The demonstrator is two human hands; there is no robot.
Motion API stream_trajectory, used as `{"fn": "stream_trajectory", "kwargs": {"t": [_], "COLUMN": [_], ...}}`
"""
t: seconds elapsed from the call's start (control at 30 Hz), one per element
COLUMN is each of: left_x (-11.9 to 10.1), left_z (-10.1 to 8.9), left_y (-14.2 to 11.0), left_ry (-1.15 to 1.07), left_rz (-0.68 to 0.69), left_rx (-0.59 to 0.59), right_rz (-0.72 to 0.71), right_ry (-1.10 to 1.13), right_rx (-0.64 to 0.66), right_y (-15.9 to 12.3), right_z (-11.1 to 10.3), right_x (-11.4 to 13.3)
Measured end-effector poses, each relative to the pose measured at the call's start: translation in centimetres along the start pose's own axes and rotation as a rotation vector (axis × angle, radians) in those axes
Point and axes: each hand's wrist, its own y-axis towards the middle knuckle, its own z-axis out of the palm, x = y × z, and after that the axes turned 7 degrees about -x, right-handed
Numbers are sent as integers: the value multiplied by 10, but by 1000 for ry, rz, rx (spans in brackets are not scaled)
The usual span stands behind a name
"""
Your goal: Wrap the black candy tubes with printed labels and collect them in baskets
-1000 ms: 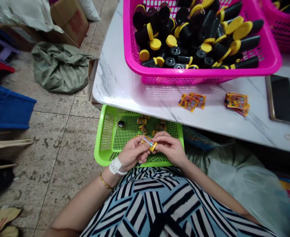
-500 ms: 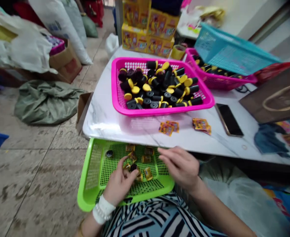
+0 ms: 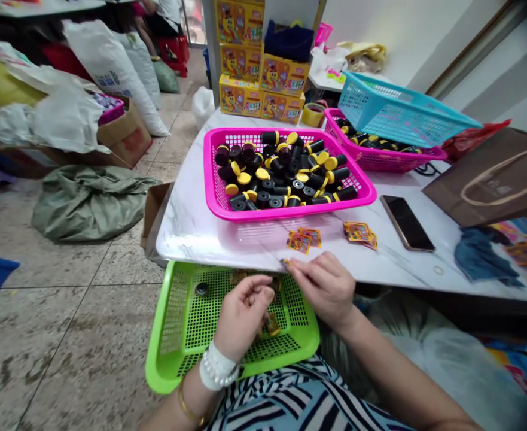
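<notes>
Marble tabletop (image 3: 185, 239) edges a lime-green mesh tray (image 3: 168, 323) just below it, beside a tiled floor (image 3: 75, 335). Over the tray, the left hand (image 3: 243, 311) curls closed, anything inside hidden; the right hand (image 3: 323, 290) pinches a small printed packet (image 3: 285, 262) at the table's edge. More packets (image 3: 271, 325) lie in the tray.

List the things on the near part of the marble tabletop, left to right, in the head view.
Small pile of printed packets → second pile of printed packets → smartphone → blue cloth
</notes>
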Motion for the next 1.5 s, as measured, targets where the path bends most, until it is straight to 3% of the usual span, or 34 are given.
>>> {"fn": "stream_trajectory", "kwargs": {"t": [0.13, 0.2, 0.3, 0.43, 0.6, 0.67, 0.93, 1.17, 1.33, 1.5], "left_x": [0, 3, 2, -2, 0, 2, 2, 13, 19, 14], "left_z": [1, -7, -18, -21, -20, -22, -26, -27, -36, -43], "left_y": [7, 7, 5, 3, -12, -23, -44, -33, -22, -12], "left_ry": [-44, 37, 186, 319, 249, 246, 383, 405, 350, 259], "left_rz": [35, 148, 284, 232, 310, 344, 567, 558, 511, 414], "left_rx": [-32, -51, -11, 103, -192, -250, -288, -308, -340, -290], "right_rz": [-36, 89, 387, 598, 931, 1007, 831, 515, 446, 256], "right_ry": [131, 214, 382, 576, 705, 758, 683, 543, 440, 431], "right_rx": [77, 124, 260, 510, 411, 369, 327, 353, 341, 320], "right_y": [-27, -33, -31, -27, -44, -51, -50, -49, -39, -28], "right_z": [2, 1, -2, 2, 17, 21, 25, 31, 31, 38], "right_x": [29, 36, 37, 40, 51, 54, 61, 60, 60, 60]}}
